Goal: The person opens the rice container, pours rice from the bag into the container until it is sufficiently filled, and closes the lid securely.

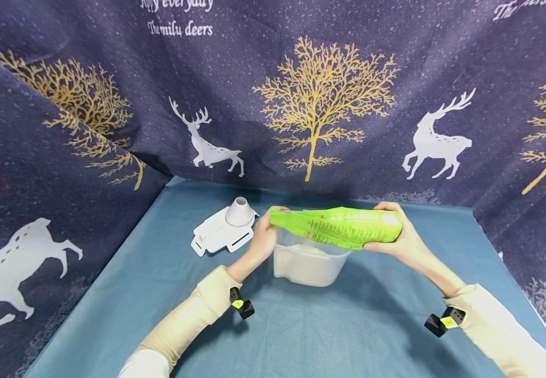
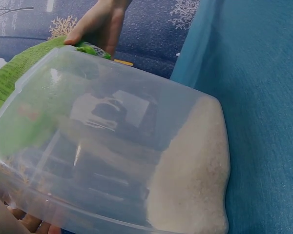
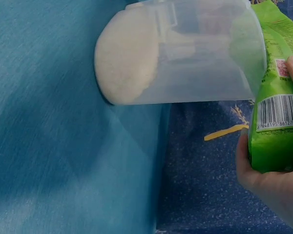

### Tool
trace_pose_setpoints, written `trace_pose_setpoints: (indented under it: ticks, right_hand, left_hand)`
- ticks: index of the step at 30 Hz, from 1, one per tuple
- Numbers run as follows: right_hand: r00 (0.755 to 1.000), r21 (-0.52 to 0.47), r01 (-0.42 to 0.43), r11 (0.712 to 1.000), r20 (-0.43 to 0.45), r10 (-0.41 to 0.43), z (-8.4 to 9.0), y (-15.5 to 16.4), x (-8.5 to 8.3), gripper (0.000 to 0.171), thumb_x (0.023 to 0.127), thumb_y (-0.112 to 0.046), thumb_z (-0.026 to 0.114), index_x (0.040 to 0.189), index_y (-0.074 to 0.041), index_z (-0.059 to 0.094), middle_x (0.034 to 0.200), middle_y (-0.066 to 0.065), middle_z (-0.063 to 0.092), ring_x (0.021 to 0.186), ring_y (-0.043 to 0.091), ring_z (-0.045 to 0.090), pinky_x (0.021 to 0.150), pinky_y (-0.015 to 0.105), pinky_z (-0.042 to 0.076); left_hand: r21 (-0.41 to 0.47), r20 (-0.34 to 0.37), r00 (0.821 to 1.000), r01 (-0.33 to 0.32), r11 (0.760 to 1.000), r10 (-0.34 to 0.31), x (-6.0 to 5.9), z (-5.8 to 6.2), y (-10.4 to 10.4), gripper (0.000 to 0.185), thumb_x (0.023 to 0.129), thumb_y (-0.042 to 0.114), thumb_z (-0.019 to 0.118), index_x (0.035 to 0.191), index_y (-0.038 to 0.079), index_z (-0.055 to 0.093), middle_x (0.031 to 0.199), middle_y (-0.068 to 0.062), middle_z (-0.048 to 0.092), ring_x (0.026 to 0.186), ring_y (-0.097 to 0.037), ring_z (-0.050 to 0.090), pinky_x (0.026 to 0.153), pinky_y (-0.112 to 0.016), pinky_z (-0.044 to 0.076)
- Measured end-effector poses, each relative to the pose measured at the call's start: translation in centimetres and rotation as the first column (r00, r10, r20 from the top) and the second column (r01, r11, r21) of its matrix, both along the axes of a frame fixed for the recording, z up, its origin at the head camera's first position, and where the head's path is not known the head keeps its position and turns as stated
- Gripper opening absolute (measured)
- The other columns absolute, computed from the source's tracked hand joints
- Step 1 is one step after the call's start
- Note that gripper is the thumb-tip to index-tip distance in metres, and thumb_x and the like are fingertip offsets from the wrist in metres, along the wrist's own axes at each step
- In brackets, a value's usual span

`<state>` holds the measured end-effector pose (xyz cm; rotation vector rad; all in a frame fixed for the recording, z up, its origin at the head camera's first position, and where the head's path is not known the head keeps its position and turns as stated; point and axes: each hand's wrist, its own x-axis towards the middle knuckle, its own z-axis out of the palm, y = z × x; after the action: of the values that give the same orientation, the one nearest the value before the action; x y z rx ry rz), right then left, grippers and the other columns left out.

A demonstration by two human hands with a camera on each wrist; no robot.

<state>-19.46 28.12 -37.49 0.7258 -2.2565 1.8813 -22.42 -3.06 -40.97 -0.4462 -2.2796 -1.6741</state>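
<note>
A green bag lies level in the air over a clear plastic container that holds white rice. My left hand pinches the bag's flat open end at the left. My right hand grips the bag's full bottom end, thumb underneath. In the right wrist view the bag shows a barcode beside the right hand, with the container and its rice past it. The container fills the left wrist view, and the far hand holds the green bag behind it.
A white lid with a funnel spout lies on the blue tablecloth left of the container. Dark blue curtains with deer and golden trees close off the back and both sides.
</note>
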Motion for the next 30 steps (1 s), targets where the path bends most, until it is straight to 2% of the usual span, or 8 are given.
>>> trace_pose_setpoints:
  ticks: [2,8,12,20,28,30]
  right_hand:
    - [1.000,0.005,0.020,1.000,-0.016,-0.020,0.0,-0.2,0.0,0.077,0.063,0.025,0.073,0.128,0.002,0.040,0.116,-0.005,0.054,0.092,0.003,0.059,0.067,0.023,0.057]
    - [0.996,0.060,0.073,0.996,-0.051,-0.070,0.1,-0.4,0.1,0.072,0.064,0.024,0.074,0.125,0.002,0.043,0.113,-0.007,0.055,0.088,0.002,0.059,0.064,0.021,0.056]
    - [0.994,0.087,0.090,0.992,-0.071,-0.084,0.4,-0.6,0.1,0.070,0.065,0.022,0.074,0.124,0.007,0.041,0.111,-0.007,0.055,0.086,0.002,0.059,0.062,0.022,0.056]
    - [0.997,0.121,0.078,0.990,-0.024,-0.075,0.8,-0.6,0.4,0.068,0.072,0.017,0.072,0.126,-0.015,0.046,0.101,-0.009,0.060,0.080,0.002,0.064,0.061,0.023,0.056]
    - [0.994,0.188,0.109,0.976,-0.032,-0.104,1.5,-0.7,0.5,0.064,0.078,0.010,0.072,0.127,-0.017,0.042,0.095,-0.015,0.065,0.077,0.000,0.067,0.059,0.023,0.056]
    - [0.993,0.202,0.113,0.973,-0.042,-0.107,1.5,-0.7,0.5,0.063,0.078,0.009,0.072,0.128,-0.014,0.042,0.095,-0.016,0.064,0.078,0.000,0.067,0.059,0.024,0.056]
  left_hand:
    - [0.003,0.001,1.000,0.003,1.000,-0.004,0.1,0.0,0.0,0.025,0.098,0.005,0.044,0.115,0.002,0.061,0.118,-0.019,0.066,0.110,-0.033,0.062,0.091,-0.044,0.048]
    - [0.009,-0.007,1.000,0.009,1.000,-0.009,0.0,0.0,0.0,0.025,0.098,0.005,0.045,0.115,0.002,0.062,0.117,-0.018,0.067,0.105,-0.032,0.063,0.086,-0.038,0.048]
    - [0.028,0.001,1.000,0.017,0.999,-0.017,0.0,-0.1,0.0,0.024,0.098,0.008,0.046,0.115,0.001,0.063,0.115,-0.018,0.067,0.102,-0.032,0.062,0.083,-0.036,0.048]
    - [0.021,0.009,1.000,-0.003,1.000,0.002,0.0,-0.2,0.1,0.025,0.098,0.009,0.046,0.114,0.003,0.064,0.114,-0.016,0.068,0.098,-0.029,0.063,0.081,-0.033,0.048]
    - [0.040,0.036,0.999,0.006,0.999,-0.008,-0.2,-0.1,0.1,0.027,0.097,0.007,0.044,0.116,0.001,0.064,0.117,-0.016,0.067,0.106,-0.029,0.061,0.088,-0.036,0.047]
    - [0.044,0.045,0.999,0.011,0.999,-0.013,-0.2,-0.1,0.1,0.028,0.097,0.006,0.044,0.116,0.001,0.064,0.117,-0.016,0.067,0.106,-0.029,0.061,0.088,-0.036,0.047]
